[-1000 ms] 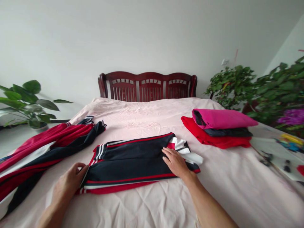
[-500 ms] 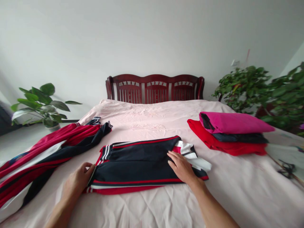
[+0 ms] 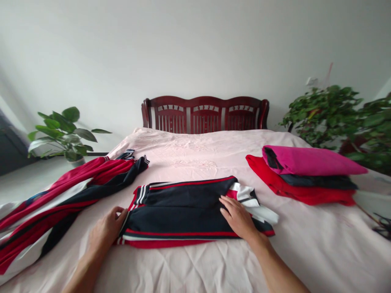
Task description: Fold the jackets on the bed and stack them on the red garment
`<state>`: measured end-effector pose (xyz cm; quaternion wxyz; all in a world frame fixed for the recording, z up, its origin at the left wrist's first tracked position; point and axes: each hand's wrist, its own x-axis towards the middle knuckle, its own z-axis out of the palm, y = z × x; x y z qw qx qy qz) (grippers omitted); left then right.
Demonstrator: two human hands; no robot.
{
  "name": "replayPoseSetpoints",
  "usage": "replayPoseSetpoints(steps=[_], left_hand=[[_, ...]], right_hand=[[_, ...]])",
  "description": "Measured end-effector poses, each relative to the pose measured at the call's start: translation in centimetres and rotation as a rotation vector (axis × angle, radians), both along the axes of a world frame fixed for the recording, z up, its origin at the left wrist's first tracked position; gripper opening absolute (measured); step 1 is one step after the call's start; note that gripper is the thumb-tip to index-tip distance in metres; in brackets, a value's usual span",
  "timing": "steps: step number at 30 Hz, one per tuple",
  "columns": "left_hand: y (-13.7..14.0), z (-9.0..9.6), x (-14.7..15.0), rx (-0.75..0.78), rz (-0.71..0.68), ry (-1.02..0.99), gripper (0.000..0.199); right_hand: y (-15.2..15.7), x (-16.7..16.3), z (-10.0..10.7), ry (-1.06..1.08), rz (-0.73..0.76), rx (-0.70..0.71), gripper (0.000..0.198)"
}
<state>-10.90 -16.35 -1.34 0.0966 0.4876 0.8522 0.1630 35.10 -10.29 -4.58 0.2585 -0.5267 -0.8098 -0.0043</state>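
A dark navy track jacket (image 3: 180, 207) with red and white stripes lies folded flat on the bed in front of me. Its striped hem faces left, and white and red parts poke out at its right end. My left hand (image 3: 106, 228) is closed at the hem's lower left corner, thumb and fingers pinching the edge; some fingertips are hidden. Toward the right end, my right hand (image 3: 238, 217) rests flat on the jacket with its fingers stretched out.
Unfolded red, navy and white clothes (image 3: 76, 199) spread over the bed's left side. At the right sits a stack with a pink folded garment (image 3: 314, 160) above navy and red ones. Behind are a wooden headboard (image 3: 204, 114), a left potted plant (image 3: 65, 134) and leafy plants (image 3: 324, 116) at right.
The whole view has shifted slightly, so everything appears a little farther right. Both hands keep nearly the same places on the jacket.
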Motion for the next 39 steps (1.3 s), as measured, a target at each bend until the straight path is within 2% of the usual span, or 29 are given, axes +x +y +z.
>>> replayPoseSetpoints(steps=[8,15,22,39], left_hand=[[0.0,-0.4,-0.1,0.059,0.024,-0.018,0.044],[-0.2,-0.6,0.0,0.270,0.050,-0.054,0.038],[0.1,-0.7,-0.3,0.125,-0.029,-0.061,0.041],[0.3,-0.9,-0.3,0.100,-0.045,-0.021,0.045]], right_hand=[[0.1,0.2,-0.3,0.012,0.019,0.026,0.041],[0.1,0.1,-0.1,0.000,0.002,0.004,0.041],[-0.1,0.0,0.1,0.001,-0.002,-0.001,0.041],[-0.2,-0.1,0.2,-0.008,-0.017,-0.012,0.040]])
